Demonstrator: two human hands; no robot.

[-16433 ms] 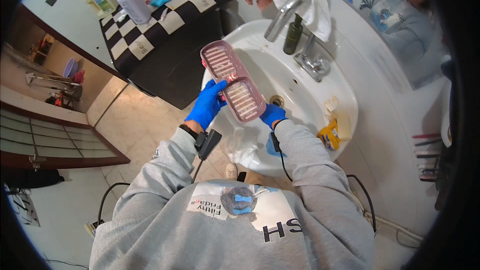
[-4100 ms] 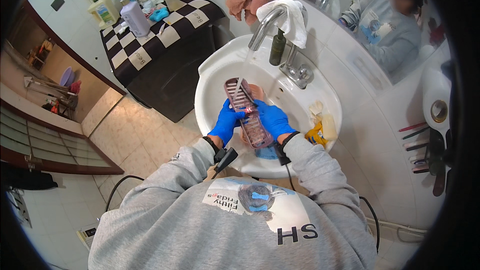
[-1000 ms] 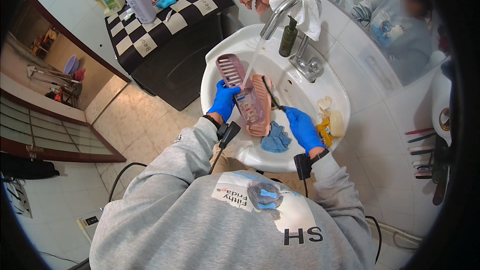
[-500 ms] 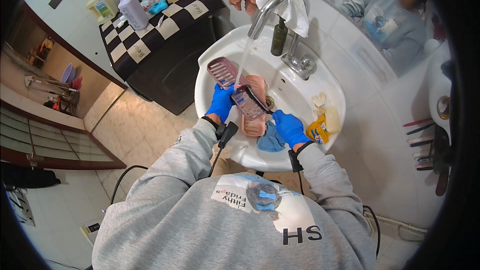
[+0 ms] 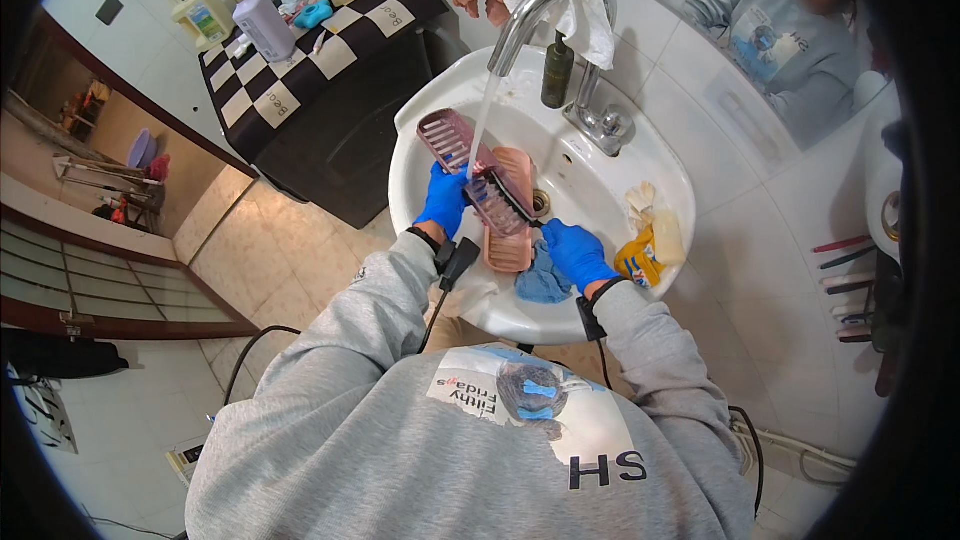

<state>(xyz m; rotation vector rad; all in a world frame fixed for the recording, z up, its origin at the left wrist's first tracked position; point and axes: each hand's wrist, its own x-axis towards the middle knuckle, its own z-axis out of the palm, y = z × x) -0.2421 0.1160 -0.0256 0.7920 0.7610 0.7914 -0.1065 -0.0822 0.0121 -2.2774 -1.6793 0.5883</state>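
Note:
My left hand (image 5: pixel 443 202), in a blue glove, grips a mauve slotted plastic rack (image 5: pixel 447 138) above the sink basin (image 5: pixel 655 160). Water runs down from the curved faucet (image 5: pixel 522 28) onto the rack's middle. In my blue-gloved right hand (image 5: pixel 578 255) is the handle of a dark brush (image 5: pixel 515 198), its head against the rack's lower right part. Beneath lies a pink slotted rack (image 5: pixel 508 254), partly hidden by the mauve one. A wet blue cloth (image 5: pixel 542 278) rests in the basin beside my right hand.
A yellow packet (image 5: pixel 640 262) and a pale bar (image 5: pixel 666 237) sit on the sink's right rim. Behind the basin stands a dark green pump bottle (image 5: pixel 558 72). Left of the sink, a checkered cover (image 5: pixel 335 55) bears several bottles. A white cloth (image 5: pixel 580 12) drapes over the faucet.
The mauve rack and both hands have barely shifted. The brush stays against the rack, and the water keeps running. The whole view has turned very slightly.

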